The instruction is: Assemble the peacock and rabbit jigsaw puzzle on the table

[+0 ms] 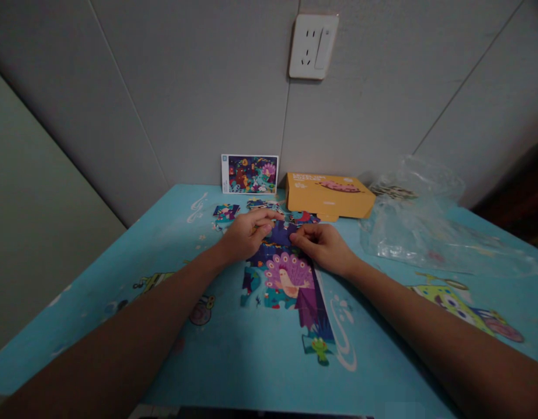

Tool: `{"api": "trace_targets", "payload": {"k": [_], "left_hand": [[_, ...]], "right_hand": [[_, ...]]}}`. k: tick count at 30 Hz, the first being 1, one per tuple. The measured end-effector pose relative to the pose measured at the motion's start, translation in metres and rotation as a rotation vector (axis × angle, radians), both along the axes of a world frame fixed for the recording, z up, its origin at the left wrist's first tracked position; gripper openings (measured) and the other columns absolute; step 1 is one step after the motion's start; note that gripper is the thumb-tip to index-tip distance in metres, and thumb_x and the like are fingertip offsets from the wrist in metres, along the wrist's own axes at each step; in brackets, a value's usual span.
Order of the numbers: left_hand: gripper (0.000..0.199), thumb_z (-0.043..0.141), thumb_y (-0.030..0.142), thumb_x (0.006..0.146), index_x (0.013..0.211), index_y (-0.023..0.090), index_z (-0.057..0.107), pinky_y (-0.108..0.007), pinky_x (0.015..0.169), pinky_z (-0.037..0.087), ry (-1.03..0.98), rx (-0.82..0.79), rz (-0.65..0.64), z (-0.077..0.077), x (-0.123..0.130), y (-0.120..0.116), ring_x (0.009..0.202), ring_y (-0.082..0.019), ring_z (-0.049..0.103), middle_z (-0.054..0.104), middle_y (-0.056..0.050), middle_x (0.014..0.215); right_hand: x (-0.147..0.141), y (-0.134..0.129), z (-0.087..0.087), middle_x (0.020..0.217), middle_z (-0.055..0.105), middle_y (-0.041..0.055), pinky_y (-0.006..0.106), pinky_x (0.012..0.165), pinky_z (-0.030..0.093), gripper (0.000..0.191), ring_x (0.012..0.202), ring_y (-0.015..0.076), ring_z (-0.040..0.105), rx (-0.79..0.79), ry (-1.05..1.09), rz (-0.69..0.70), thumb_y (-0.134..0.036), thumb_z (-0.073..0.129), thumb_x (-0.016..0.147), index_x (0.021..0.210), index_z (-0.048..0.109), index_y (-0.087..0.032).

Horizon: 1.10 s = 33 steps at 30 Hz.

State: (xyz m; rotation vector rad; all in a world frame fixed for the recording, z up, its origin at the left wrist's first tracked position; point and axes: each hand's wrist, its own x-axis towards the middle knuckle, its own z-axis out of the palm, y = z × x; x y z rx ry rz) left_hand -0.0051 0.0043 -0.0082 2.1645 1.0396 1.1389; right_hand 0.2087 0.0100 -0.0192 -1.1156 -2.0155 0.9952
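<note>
A partly joined jigsaw puzzle [290, 279] lies flat in the middle of the table, showing a pink peacock and a strip that runs down to a green frog piece. At its far end is a dark blue-purple puzzle piece [280, 234]. My right hand [324, 247] pinches this piece's right edge between thumb and forefinger. Over its left side hovers my left hand [249, 233], its fingers stretched out and the thumb apart, with nothing visible in it. Loose puzzle pieces [227, 212] lie just beyond my left hand, and more sit in front of the yellow box.
A picture card [250, 174] leans against the wall. Beside it stands a yellow puzzle box [330, 196]. Clear plastic bags [408, 227] lie at the right, one with pieces inside. A light blue cartoon tablecloth [199, 366] covers the table; a socket [313, 46] is on the wall.
</note>
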Motion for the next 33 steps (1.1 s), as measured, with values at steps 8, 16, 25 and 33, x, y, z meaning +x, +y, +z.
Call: {"api": "trace_targets", "payload": {"k": [8, 16, 25, 33], "left_hand": [[0.030, 0.045, 0.019, 0.087, 0.110, 0.014, 0.064, -0.026, 0.072, 0.049, -0.016, -0.070, 0.028, 0.003, 0.003, -0.002, 0.072, -0.013, 0.062, 0.071, -0.004, 0.082], [0.028, 0.050, 0.023, 0.087, 0.110, 0.017, 0.063, -0.026, 0.070, 0.049, -0.013, -0.068, 0.071, 0.003, 0.003, 0.001, 0.072, -0.015, 0.064, 0.071, -0.003, 0.078], [0.037, 0.044, 0.007, 0.077, 0.105, 0.015, 0.066, -0.037, 0.089, 0.049, 0.082, 0.012, 0.636, -0.010, -0.018, 0.024, 0.090, -0.021, 0.065, 0.072, -0.007, 0.097], [0.035, 0.054, 0.033, 0.082, 0.112, 0.024, 0.070, -0.053, 0.094, 0.041, 0.524, -0.143, 0.873, -0.003, -0.012, 0.015, 0.119, -0.038, 0.043, 0.061, -0.012, 0.120]], "right_hand": [[-0.002, 0.000, 0.001, 0.052, 0.041, -0.0046, 0.024, 0.044, 0.023, 0.039, 0.047, 0.0079, 0.033, -0.008, 0.011, 0.003, -0.052, 0.054, 0.082, 0.063, 0.052, -0.017], [-0.002, -0.002, 0.001, 0.051, 0.042, -0.0050, 0.023, 0.044, 0.024, 0.037, 0.046, 0.0086, 0.035, -0.007, 0.019, 0.035, -0.050, 0.052, 0.084, 0.064, 0.049, -0.019], [0.009, 0.016, -0.004, 0.049, 0.044, -0.0032, 0.026, 0.048, 0.025, 0.032, 0.046, 0.0108, 0.037, 0.079, 0.093, -0.400, -0.046, 0.051, 0.080, 0.062, 0.050, -0.020], [0.015, 0.023, -0.007, 0.046, 0.042, -0.0033, 0.027, 0.046, 0.023, 0.035, 0.043, 0.0106, 0.035, -0.006, 0.059, -0.553, -0.046, 0.053, 0.079, 0.055, 0.048, -0.021]]}}
